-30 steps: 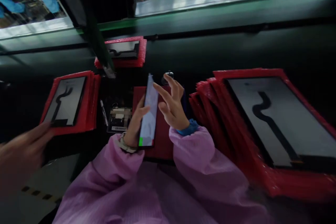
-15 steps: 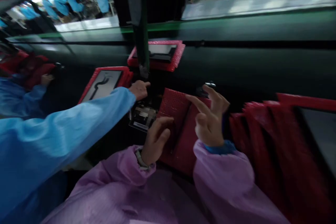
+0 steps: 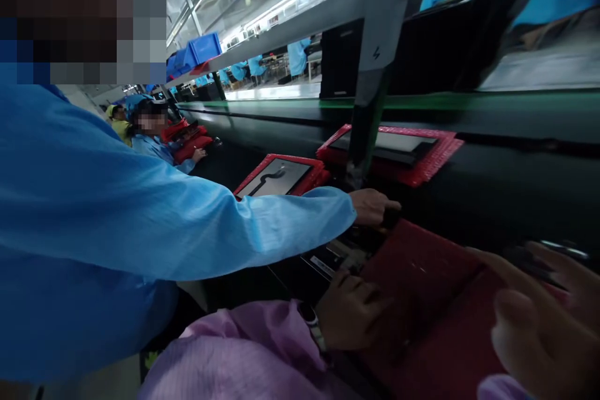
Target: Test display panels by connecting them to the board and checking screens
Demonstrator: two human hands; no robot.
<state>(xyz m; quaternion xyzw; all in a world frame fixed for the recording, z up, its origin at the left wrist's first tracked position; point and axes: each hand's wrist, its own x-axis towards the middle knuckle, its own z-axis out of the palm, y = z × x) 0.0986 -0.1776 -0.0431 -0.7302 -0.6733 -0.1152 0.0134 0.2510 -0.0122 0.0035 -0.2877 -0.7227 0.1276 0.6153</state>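
A red bubble-wrap bag [image 3: 424, 262] lies in front of me, a dark crease or gap running across it. Over its left edge is my left hand [image 3: 351, 311], fingers bent and blurred in shadow; I cannot make out whether they grip anything. A watch [image 3: 310, 319] circles that wrist. At the lower right, my right hand [image 3: 546, 325] hovers above the bag with thumb and fingers spread, holding nothing. Beyond my left hand lies a dark flat panel [image 3: 321, 265] with a pale label strip, partly covered. A co-worker's hand [image 3: 372, 206] points just past the bag's far edge.
The co-worker's blue sleeve [image 3: 290, 228] crosses from the left. Behind it lies a screen panel [image 3: 276, 178] on red bags. Another framed panel [image 3: 398, 140] rests in red wrap behind a metal post [image 3: 370, 94]. Further left sits another person in blue [image 3: 157, 147].
The view has swung left, so everything sits further right. My left hand has come down toward the bag's left edge. My right hand stays spread. The co-worker's arm still reaches in, finger pointing.
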